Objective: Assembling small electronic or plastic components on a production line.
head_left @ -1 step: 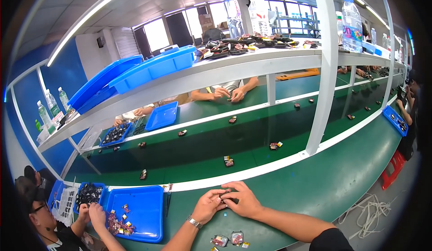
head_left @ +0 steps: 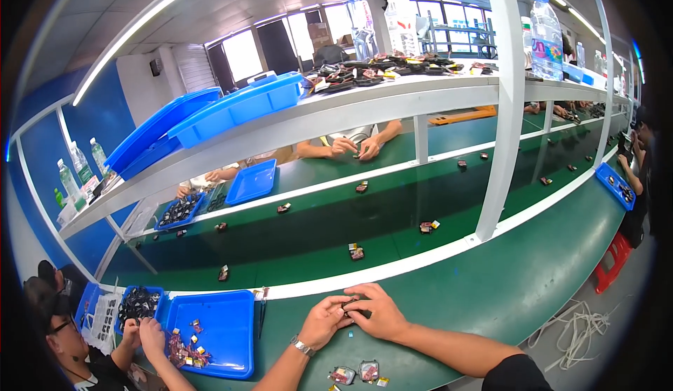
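Above the green table, my left hand (head_left: 325, 323) and my right hand (head_left: 378, 315) meet with fingers bent around a small black part (head_left: 347, 307). Fingers cover most of it, so its exact kind cannot be made out. A metal watch sits on my left wrist. Close to my forearms, two small open dark-framed electronic assemblies (head_left: 369, 371) lie on the table, showing reddish boards and yellow-and-silver pieces. Left of my hands stands a blue tray (head_left: 242, 342) with a pile of small reddish boards (head_left: 184, 352) in its left part.
A co-worker's hands (head_left: 144, 331) work at the left, beside a blue bin of black parts (head_left: 140, 303). Beyond a white rail, a dark green belt (head_left: 301, 240) carries several small assemblies. A white post (head_left: 508, 111) and a loaded shelf (head_left: 420, 97) rise ahead.
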Available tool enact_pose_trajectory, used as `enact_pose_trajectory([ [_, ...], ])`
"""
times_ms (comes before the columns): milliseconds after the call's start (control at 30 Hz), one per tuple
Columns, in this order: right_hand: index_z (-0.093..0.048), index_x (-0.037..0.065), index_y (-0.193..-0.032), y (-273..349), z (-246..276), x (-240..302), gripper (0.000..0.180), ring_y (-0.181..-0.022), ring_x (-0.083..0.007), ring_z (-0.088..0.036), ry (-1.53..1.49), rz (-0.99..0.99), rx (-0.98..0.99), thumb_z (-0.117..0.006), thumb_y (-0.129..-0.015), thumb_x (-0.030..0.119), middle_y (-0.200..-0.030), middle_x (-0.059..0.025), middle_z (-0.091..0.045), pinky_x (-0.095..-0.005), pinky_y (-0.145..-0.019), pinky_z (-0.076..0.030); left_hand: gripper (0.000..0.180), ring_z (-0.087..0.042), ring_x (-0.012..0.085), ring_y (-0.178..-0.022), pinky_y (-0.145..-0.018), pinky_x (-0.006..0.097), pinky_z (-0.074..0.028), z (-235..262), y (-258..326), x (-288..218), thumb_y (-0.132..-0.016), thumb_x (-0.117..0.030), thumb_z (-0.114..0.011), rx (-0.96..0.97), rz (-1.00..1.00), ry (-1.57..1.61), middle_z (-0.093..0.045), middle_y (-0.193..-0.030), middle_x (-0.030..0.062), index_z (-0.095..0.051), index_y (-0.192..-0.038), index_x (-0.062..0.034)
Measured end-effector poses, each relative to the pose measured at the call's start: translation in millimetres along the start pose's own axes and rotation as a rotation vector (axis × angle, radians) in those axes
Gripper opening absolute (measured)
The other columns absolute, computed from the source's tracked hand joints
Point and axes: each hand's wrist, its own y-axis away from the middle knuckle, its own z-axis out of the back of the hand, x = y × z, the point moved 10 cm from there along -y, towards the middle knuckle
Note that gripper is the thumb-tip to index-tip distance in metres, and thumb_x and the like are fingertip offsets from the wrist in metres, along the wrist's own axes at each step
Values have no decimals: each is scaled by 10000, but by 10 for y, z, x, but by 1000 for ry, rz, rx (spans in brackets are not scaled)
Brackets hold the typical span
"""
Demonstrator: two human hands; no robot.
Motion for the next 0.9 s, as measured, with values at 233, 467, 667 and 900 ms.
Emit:
enact_pose_trajectory([
  [233, -726, 69, -901, 8, 23, 11, 134, -1146, -273, -523, 16, 19, -39, -690, -772, 66, -1204, -66, -609, -375, -974, -451, 251, -580, 235, -1151, -991, 410, -503, -13, -17, -20, -967, -43, -520, 12, -29, 31, -555, -1276, 153, -499, -1213, -4],
  [467, -701, 57, -991, 21, -53, 44, 224, -1181, -289, -517, 35, 57, -56, -665, -770, 53, -1243, -86, -591, -388, -987, -447, 259, -610, 187, -1083, -934, 339, -531, 42, -25, -30, -980, -17, -473, -24, -106, 20, -609, -1160, 122, -489, -1236, 14],
  [667, -672, 39, -975, 16, 10, 160, 216, -1089, -283, -550, 152, 107, -113, -675, -760, 34, -1163, -97, -592, -366, -891, -492, 285, -612, 205, -1067, -935, 389, -524, 63, -10, -34, -971, -46, -512, -68, -70, 57, -617, -1145, 112, -479, -1251, -2],
  [900, -668, 57, -908, 6, 73, 258, 174, -902, -260, -593, 243, 192, -142, -703, -738, 45, -976, -64, -599, -340, -725, -528, 311, -613, 205, -1068, -938, 387, -523, 58, -21, -13, -974, -62, -515, -68, -40, 57, -613, -1162, 107, -460, -1274, -1],
])
